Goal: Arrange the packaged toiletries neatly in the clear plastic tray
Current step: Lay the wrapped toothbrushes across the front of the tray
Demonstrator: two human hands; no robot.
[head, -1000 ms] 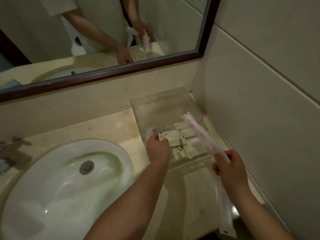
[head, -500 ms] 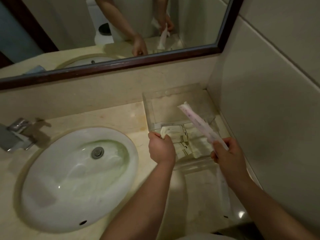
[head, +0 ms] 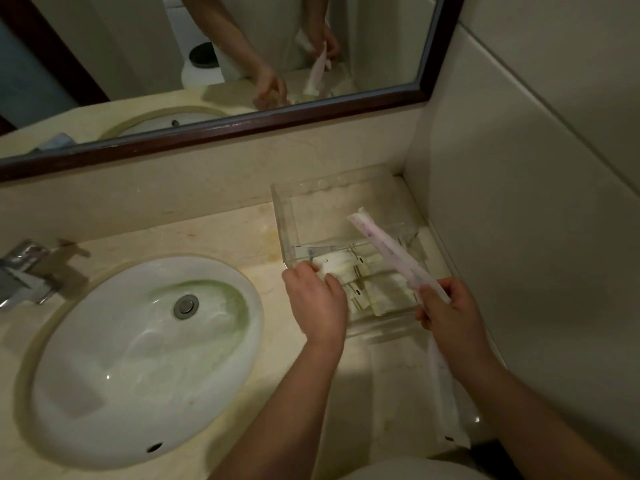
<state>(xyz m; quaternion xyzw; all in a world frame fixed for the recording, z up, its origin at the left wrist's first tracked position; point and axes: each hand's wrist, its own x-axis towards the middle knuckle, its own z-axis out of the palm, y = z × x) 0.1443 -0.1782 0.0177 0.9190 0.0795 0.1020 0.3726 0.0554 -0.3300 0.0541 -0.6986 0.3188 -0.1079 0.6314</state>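
Observation:
A clear plastic tray (head: 284,221) sits in the counter's back right corner against the wall. Several flat cream packets (head: 375,287) lie in its near half. My left hand (head: 317,303) rests on the tray's near left corner, fingers closed on a small white packet (head: 333,263). My right hand (head: 446,308) grips a long wrapped toothbrush packet (head: 384,245), slanted up over the tray's right side. A second long white wrapper (head: 441,386) hangs below that hand.
A white oval sink (head: 131,358) fills the counter's left side, with a chrome tap (head: 20,268) at its far left. A dark-framed mirror (head: 242,128) hangs behind. The tiled wall (head: 519,237) stands close on the right.
Both hands stay at the tray; my left hand has shifted slightly along its near left corner over the packets. The view has swung a little left.

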